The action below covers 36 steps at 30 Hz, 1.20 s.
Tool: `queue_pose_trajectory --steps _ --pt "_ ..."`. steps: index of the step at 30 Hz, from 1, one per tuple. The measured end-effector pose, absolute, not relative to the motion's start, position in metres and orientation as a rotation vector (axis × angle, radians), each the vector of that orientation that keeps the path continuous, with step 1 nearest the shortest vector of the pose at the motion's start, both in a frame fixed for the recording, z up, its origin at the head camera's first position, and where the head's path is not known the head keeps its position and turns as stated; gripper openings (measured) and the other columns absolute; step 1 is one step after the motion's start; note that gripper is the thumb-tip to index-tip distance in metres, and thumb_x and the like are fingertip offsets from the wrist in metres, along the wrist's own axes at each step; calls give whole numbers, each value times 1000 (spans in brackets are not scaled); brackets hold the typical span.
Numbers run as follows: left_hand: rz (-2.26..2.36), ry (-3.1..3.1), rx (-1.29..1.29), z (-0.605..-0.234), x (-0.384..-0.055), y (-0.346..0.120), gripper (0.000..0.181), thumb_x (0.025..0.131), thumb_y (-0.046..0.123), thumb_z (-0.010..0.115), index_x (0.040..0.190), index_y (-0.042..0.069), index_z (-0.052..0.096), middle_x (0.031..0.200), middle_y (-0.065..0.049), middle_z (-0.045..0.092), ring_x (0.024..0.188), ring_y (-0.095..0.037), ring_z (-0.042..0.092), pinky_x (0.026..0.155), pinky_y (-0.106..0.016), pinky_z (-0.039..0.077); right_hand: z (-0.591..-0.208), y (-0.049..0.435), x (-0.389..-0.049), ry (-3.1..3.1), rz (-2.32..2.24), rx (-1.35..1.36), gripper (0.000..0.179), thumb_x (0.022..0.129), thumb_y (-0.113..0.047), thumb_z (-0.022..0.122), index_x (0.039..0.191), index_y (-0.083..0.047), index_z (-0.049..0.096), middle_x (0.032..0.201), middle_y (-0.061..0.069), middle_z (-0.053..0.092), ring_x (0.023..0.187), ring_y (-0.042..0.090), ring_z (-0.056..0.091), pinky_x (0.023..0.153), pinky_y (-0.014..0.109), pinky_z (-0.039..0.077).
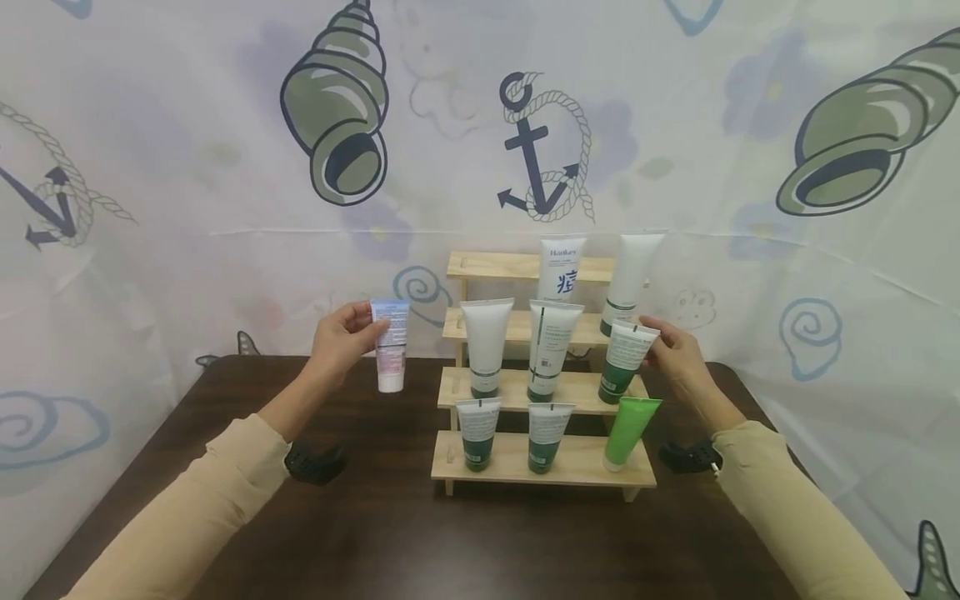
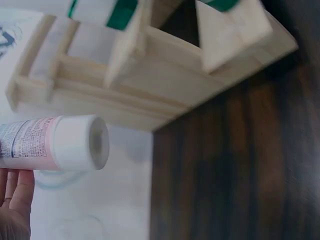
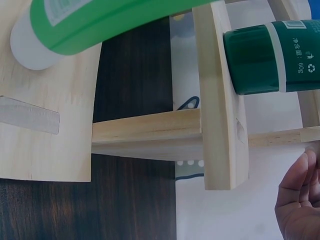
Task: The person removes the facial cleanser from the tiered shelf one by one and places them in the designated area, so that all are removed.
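Blue-and-pink tube (image 1: 391, 360), cap down, left of frame centre; left hand's (image 1: 341, 340) fingers clamped on it | White-green tube (image 1: 627, 364), right of centre; right hand (image 1: 678, 357) beside, grip cannot tell | Wooden rack (image 1: 498, 267): seven further tubes (image 1: 487, 337), contents hidden | Dark counter (image 1: 375, 525) below

The left wrist view cut off the pale tube (image 2: 55, 143) at nine o'clock and the left hand (image 2: 15, 202) at eight. At four o'clock, the right wrist view cropped the right hand (image 3: 300, 200), its grip unclear.
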<state>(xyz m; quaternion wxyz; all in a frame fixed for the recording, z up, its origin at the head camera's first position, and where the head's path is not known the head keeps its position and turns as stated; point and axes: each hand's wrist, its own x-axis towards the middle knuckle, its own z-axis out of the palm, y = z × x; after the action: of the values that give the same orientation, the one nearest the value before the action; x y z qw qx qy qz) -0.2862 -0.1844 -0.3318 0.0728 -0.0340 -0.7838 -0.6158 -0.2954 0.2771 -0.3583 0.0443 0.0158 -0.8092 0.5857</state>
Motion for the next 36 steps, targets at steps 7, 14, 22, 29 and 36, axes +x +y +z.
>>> queue_pose_trajectory --steps 7,14,22,29,36 --pt "-1813 -2500 5 -364 -285 -206 47 93 16 60 130 -8 46 124 -27 54 83 -4 60 77 -22 55 -356 279 -295 -2509 1744 9 49 99 -15 42 145 0 30 125 20 51 73 -1 56 68 15 50" --pt "-1762 -2616 41 -388 -288 -220 50 92 17 60 132 -10 45 124 -29 55 83 -9 63 76 -26 56 -357 280 -295 -2529 1716 1 50 100 -19 42 145 -1 30 128 19 51 76 -2 55 70 14 50" --pt "-1764 -2676 110 -408 -292 -228 52 93 17 60 133 -11 42 128 -31 52 89 -16 65 81 -32 55 -356 280 -293 -2512 1751 0 50 100 -19 43 145 -1 31 102 -7 57 73 -1 56 68 15 50" --pt "-1740 -2715 160 -419 -292 -233 51 92 15 60 132 -13 43 126 -32 52 87 -17 65 79 -33 56 -357 278 -293 -2502 1749 2 50 99 -18 44 144 0 32 101 -7 58 72 -2 56 68 15 50" --pt "-1733 -2742 159 -426 -290 -235 49 93 12 59 131 -14 43 124 -33 53 87 -17 64 79 -34 56 -358 276 -295 -2527 1719 -8 50 100 -21 43 144 -1 32 124 19 53 74 -2 55 69 14 50"
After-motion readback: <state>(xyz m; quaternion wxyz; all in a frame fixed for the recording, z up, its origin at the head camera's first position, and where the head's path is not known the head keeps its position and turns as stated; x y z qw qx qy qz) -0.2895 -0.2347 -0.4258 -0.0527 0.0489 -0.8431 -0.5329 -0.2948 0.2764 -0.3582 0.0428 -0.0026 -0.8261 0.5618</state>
